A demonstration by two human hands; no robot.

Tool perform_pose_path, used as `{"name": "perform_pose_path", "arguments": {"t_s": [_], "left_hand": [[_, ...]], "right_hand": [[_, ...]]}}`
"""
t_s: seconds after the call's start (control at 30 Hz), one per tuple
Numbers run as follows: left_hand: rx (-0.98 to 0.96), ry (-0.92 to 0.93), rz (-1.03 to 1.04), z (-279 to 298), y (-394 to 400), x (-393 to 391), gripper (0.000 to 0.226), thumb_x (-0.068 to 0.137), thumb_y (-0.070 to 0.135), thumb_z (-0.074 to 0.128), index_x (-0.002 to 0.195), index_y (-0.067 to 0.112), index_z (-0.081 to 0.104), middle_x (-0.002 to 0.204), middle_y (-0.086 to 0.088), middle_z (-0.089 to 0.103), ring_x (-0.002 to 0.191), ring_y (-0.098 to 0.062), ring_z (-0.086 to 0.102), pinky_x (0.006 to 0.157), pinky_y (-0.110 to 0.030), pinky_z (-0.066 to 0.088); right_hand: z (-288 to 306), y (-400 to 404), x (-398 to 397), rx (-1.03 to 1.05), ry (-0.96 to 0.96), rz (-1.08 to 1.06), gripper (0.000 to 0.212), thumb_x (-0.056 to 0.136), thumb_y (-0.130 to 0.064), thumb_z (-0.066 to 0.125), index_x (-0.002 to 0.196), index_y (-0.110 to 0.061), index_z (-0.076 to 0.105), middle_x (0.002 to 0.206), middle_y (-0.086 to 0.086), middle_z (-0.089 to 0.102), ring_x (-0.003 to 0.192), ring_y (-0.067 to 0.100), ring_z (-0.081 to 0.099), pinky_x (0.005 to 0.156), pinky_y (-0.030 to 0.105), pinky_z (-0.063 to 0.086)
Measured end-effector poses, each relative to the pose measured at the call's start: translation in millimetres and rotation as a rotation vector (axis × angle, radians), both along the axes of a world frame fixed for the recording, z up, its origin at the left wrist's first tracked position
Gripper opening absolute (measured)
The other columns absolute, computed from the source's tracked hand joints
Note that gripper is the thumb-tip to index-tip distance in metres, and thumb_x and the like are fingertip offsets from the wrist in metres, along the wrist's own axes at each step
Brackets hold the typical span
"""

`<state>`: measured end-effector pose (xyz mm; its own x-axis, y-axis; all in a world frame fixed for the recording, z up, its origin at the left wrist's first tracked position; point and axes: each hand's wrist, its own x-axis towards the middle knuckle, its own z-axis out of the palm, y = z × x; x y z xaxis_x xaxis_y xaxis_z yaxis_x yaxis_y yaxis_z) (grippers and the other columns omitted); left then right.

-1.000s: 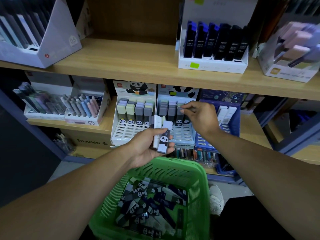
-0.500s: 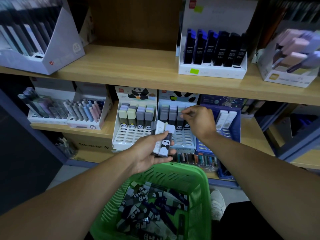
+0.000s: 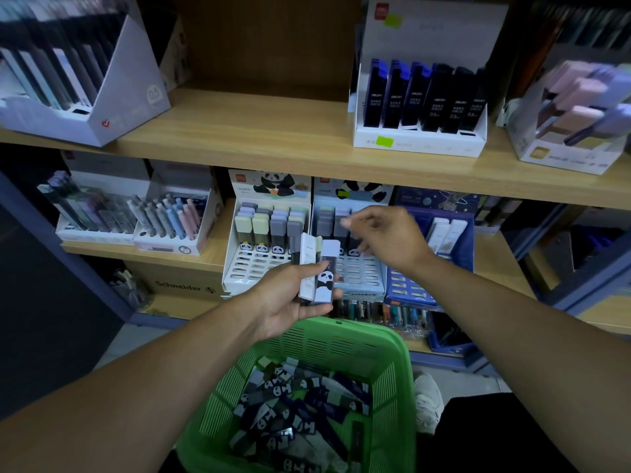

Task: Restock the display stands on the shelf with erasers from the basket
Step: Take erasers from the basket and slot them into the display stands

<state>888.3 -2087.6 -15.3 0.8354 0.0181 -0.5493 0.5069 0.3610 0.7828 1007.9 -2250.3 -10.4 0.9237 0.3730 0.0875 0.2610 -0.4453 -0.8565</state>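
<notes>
Frame centre: left hand (image 3: 290,295) clamped on erasers (image 3: 317,268), long axes upright, panda ends down. Right hand (image 3: 386,238) before display stands (image 3: 345,247), fingers loosely curled, blurred, contents indeterminate. Green basket (image 3: 392,363), bottom centre: jumbled erasers.

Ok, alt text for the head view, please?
The left hand holds a few panda erasers above the green basket of erasers, while the right hand, holding nothing visible, hovers at the pale blue display stand on the shelf.
</notes>
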Motion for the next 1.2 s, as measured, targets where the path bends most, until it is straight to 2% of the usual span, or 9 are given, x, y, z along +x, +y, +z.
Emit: {"name": "perform_pose_path", "arguments": {"t_s": [0.07,0.13,0.33,0.47,0.57,0.67,0.8,0.93,1.2], "left_hand": [[0.010,-0.006,0.002,-2,1,1,0.030,0.096,0.025,0.065,0.122,0.009,0.063,0.095,-0.006,0.077,0.083,-0.020,0.076,0.051,-0.025,0.056],[0.022,-0.012,-0.001,-3,0,1,0.031,0.094,0.026,0.067,0.120,0.010,0.063,0.093,-0.006,0.077,0.082,-0.020,0.076,0.051,-0.025,0.056],[0.009,0.038,-0.004,-9,-3,0,0.028,0.097,0.028,0.063,0.118,0.010,0.065,0.104,-0.011,0.076,0.086,-0.024,0.076,0.055,-0.029,0.058],[-0.024,0.032,0.009,-10,1,1,0.027,0.104,0.024,0.051,0.126,0.012,0.059,0.107,-0.014,0.075,0.091,-0.030,0.075,0.061,-0.035,0.061],[-0.009,0.029,-0.003,-12,1,1,0.028,0.104,0.024,0.049,0.128,0.013,0.058,0.107,-0.012,0.076,0.094,-0.029,0.075,0.063,-0.036,0.061],[0.002,0.033,-0.016,-14,-1,1,0.027,0.104,0.025,0.050,0.127,0.014,0.059,0.107,-0.012,0.076,0.094,-0.028,0.075,0.064,-0.037,0.062],[0.005,0.028,-0.028,-14,-5,1,0.028,0.105,0.028,0.046,0.125,0.016,0.061,0.107,-0.010,0.076,0.095,-0.028,0.075,0.066,-0.038,0.063],[0.007,0.008,-0.030,-13,-6,1,0.027,0.105,0.030,0.046,0.123,0.015,0.060,0.108,-0.010,0.076,0.096,-0.028,0.074,0.067,-0.037,0.062],[0.013,0.005,-0.032,-10,-7,1,0.027,0.105,0.030,0.047,0.124,0.016,0.061,0.108,-0.008,0.076,0.096,-0.026,0.074,0.066,-0.035,0.062]], "right_hand": [[5,4,-13,0.043,0.266,0.116,0.024,0.091,-0.038,0.070,0.103,-0.018,0.072,0.086,0.009,0.072,0.065,0.020,0.069,0.064,0.033,0.059],[4,7,-20,0.038,0.371,0.155,0.025,0.090,-0.030,0.073,0.108,-0.013,0.070,0.088,0.009,0.074,0.066,0.019,0.069,0.061,0.028,0.058],[1,0,-10,0.270,0.620,-0.024,0.024,0.094,-0.010,0.068,0.117,-0.007,0.062,0.104,0.015,0.071,0.078,0.021,0.072,0.067,0.027,0.061],[4,-14,2,0.361,0.377,-0.201,0.017,0.099,-0.006,0.059,0.115,-0.002,0.057,0.098,0.013,0.068,0.065,0.014,0.071,0.061,0.021,0.058],[2,-27,5,0.131,0.024,-0.182,0.011,0.101,-0.010,0.058,0.112,-0.011,0.057,0.104,0.005,0.062,0.084,0.019,0.068,0.066,0.022,0.059],[0,-33,4,0.028,-0.144,-0.135,0.011,0.100,-0.015,0.060,0.110,-0.021,0.058,0.103,-0.001,0.062,0.092,0.021,0.066,0.078,0.034,0.057],[-9,-36,5,-0.053,-0.195,-0.074,0.011,0.100,-0.017,0.061,0.111,-0.021,0.062,0.106,0.002,0.062,0.090,0.022,0.063,0.079,0.042,0.050],[-16,-39,7,-0.060,-0.155,-0.048,0.013,0.099,-0.015,0.062,0.111,-0.021,0.063,0.109,0.003,0.062,0.097,0.024,0.063,0.087,0.043,0.051],[-16,-43,12,-0.054,-0.134,0.004,0.014,0.099,-0.015,0.064,0.107,-0.026,0.062,0.108,-0.001,0.063,0.097,0.020,0.065,0.089,0.043,0.053]]}}
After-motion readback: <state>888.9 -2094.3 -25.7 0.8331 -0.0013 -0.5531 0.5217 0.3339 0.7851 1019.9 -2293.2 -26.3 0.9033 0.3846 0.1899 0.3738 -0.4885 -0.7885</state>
